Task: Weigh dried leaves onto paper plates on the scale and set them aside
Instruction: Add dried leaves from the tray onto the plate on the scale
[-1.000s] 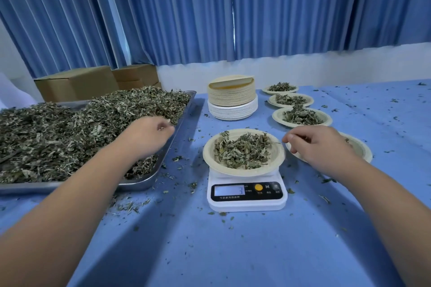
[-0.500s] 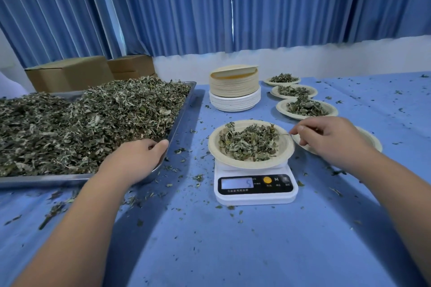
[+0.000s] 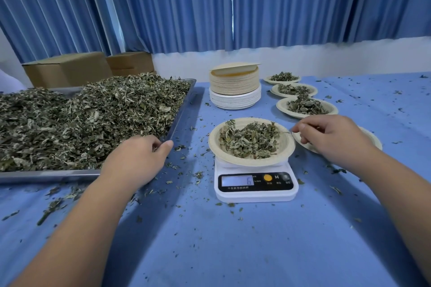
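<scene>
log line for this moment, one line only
phase weighing | paper plate of dried leaves on scale | left hand at tray corner | right hand beside that plate

blue curtains (image 3: pixel 303 2) behind | two cardboard boxes (image 3: pixel 67 69) far left | blue tablecloth (image 3: pixel 233 251) flecked

Shiny brushed-metal tray (image 3: pixel 184 109), crisp dry matt leaves (image 3: pixel 93 119) heaped rough on it. Matt pulpy paper plate (image 3: pixel 215 144), glossy white plastic scale (image 3: pixel 256 194), smooth blue tablecloth (image 3: pixel 233 251), probably a nonwoven fabric.
</scene>
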